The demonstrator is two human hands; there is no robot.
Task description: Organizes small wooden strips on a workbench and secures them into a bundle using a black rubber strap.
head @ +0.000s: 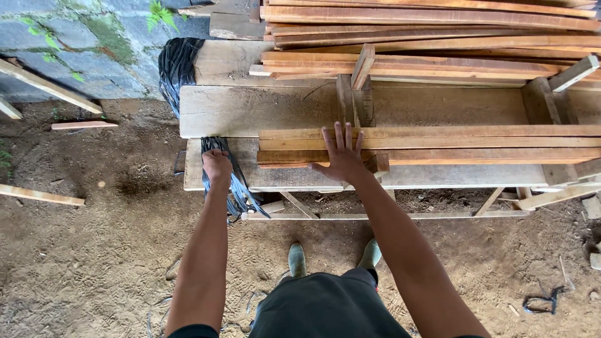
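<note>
Head view shows, left of centre, the left hand (217,166) clenched around a bundle of dark straps (233,178) draped over the edge of a wooden workbench (250,112). At centre, the right hand (342,156) lies flat, fingers spread, on stacked reddish planks (451,144) running rightward.

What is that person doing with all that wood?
A person stands at a rough wooden bench on a dirt floor. Their right hand lies flat, fingers spread, on a few long planks lying on the bench. Their left hand is closed on a bundle of dark straps hanging over the bench's left end. More planks are stacked behind.
</note>
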